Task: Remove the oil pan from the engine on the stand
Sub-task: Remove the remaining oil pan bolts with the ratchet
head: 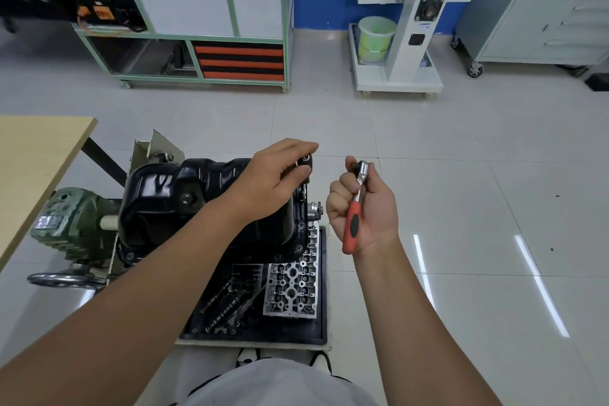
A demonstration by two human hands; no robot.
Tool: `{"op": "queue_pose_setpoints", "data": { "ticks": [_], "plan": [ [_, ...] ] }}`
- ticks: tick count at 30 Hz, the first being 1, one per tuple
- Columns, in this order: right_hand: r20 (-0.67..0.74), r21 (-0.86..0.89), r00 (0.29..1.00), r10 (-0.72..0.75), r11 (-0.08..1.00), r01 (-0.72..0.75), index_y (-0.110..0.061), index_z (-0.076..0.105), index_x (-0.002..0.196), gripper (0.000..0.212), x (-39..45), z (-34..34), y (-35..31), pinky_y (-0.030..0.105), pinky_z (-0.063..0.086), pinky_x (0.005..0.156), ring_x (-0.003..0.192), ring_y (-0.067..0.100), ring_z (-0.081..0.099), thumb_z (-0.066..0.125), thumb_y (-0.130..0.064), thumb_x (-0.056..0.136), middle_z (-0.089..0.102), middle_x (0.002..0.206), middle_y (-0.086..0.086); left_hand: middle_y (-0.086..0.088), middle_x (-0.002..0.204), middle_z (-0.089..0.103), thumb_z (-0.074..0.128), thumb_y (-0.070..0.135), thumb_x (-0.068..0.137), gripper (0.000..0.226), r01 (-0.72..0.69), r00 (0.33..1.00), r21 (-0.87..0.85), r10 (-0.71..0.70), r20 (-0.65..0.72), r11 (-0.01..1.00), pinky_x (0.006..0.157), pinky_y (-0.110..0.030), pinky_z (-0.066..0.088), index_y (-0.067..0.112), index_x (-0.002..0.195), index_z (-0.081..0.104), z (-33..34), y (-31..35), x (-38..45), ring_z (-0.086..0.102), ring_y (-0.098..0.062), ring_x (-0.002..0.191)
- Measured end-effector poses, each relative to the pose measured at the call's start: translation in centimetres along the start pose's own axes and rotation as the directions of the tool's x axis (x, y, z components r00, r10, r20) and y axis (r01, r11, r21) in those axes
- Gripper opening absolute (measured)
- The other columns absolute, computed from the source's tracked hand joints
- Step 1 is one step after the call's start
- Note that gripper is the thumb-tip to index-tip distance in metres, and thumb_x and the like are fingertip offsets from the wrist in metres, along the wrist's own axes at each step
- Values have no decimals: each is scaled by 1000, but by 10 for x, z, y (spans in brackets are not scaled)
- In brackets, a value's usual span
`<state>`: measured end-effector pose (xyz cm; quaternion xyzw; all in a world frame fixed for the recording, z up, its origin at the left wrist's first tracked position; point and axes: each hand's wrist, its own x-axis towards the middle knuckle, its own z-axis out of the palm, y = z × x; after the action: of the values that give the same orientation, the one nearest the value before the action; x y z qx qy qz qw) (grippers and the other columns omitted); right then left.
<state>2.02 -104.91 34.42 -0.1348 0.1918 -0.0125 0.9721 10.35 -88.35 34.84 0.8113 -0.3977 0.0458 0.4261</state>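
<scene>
Red-handled ratchet (pixel 355 208): our right hand (pixel 362 208) grips it. Left hand (pixel 273 180) pinches a black socket extension (pixel 304 175) at the black oil pan (pixel 197 198), on the engine. Black tray (pixel 321 323) below holds camshafts (pixel 230 310) and a cylinder head (pixel 293 283).

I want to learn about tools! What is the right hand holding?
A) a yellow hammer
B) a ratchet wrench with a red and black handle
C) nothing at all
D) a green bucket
B: the right hand curls round a ratchet wrench, chrome head up and red and black handle down, held clear of the black oil pan.
</scene>
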Motion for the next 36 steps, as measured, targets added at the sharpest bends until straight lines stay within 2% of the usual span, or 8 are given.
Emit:
{"op": "queue_pose_setpoints", "data": {
  "ticks": [4, 8, 13, 19, 22, 26, 31, 36],
  "plan": [
    [-26, -210, 1000, 5, 978, -11, -7, 66, 90, 22, 1, 18, -1, 21, 20, 39, 45, 12, 22, 51, -22, 95, 36, 57, 1, 0, 113, 73, 69, 9, 96, 34, 79, 997, -68, -79, -2, 995, 90, -31, 55, 11, 131, 68, -1, -6, -2, 69, -13, 96],
    [-4, -451, 999, -33, 892, 27, -14, 58, 78, 16, 4, 34, 0, 24, 18, 44, 45, 13, 25, 58, -18, 94, 43, 56, 3, 7, 102, 75, 77, 15, 89, 35, 107, 994, -129, -108, -6, 986, 79, -40, 56, 20, 124, 73, 5, -7, -3, 69, -23, 82],
    [3, -705, 996, -94, 706, 69, -16, 57, 88, 12, 3, 40, -4, 21, 34, 41, 46, 14, 46, 60, -10, 98, 53, 62, 8, 4, 100, 76, 77, 21, 89, 37, 128, 992, -197, -127, 20, 972, 79, -48, 55, 24, 125, 74, 5, -11, -1, 70, -31, 84],
    [38, -889, 998, -53, 455, 58, -18, 58, 85, 16, 3, 54, -15, 22, 31, 43, 47, 16, 46, 61, -8, 97, 54, 62, 10, 1, 90, 75, 80, 20, 87, 24, 91, 996, -188, -87, 29, 978, 72, -48, 54, 18, 111, 79, 5, -13, 0, 67, -30, 78],
    [28, -930, 1000, -7, 367, 29, -22, 58, 79, 21, 2, 60, -18, 21, 31, 42, 44, 15, 43, 61, -11, 97, 53, 58, 7, 0, 88, 74, 80, 25, 88, 20, 66, 997, -157, -60, 41, 985, 71, -47, 53, 18, 107, 80, 6, -12, 2, 66, -30, 77],
    [-13, -933, 1000, 14, 360, -17, -21, 57, 80, 20, 1, 63, -20, 20, 33, 43, 44, 14, 46, 61, -11, 96, 56, 59, 4, 4, 90, 74, 79, 33, 87, 25, 52, 999, -167, -49, 20, 985, 70, -46, 54, 23, 110, 79, 6, -10, 1, 66, -29, 76],
    [-32, -933, 999, 11, 359, -34, -19, 54, 80, 20, 0, 69, -18, 20, 32, 41, 46, 14, 45, 61, -8, 96, 54, 61, 7, 13, 87, 72, 84, 20, 86, 23, 88, 995, -147, -92, -25, 985, 69, -42, 53, 30, 105, 79, 7, -10, 6, 65, -21, 73],
    [-18, -952, 1000, 5, 304, -18, -20, 56, 79, 21, 1, 72, -17, 20, 31, 43, 45, 15, 43, 61, -8, 95, 53, 63, 9, 9, 84, 70, 80, 27, 89, 13, 82, 996, -143, -76, 44, 986, 69, -44, 53, 28, 102, 77, 4, -14, 6, 64, -20, 73]
  ]
}}
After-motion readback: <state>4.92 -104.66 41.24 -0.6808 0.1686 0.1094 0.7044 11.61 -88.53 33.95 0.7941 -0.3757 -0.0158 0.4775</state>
